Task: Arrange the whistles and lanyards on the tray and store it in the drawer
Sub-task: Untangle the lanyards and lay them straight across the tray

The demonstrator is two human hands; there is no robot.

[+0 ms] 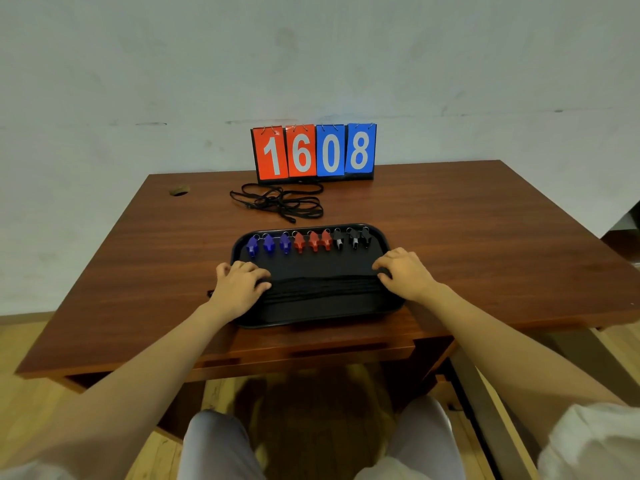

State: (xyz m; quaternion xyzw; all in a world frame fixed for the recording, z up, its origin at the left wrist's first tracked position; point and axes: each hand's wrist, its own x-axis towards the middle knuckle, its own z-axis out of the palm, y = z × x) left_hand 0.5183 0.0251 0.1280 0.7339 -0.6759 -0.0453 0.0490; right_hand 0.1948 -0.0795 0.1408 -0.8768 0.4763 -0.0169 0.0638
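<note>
Head view: scoreboard [313,152] behind loose lanyards [277,202]

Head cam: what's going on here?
A person at the table is laying out the tray. The left hand and right hand each hold an end of the lanyards stretched across its near half. Nine whistles line the far edge: blue, red, black. More loose lanyards lie behind the tray, by the scoreboard.
</note>
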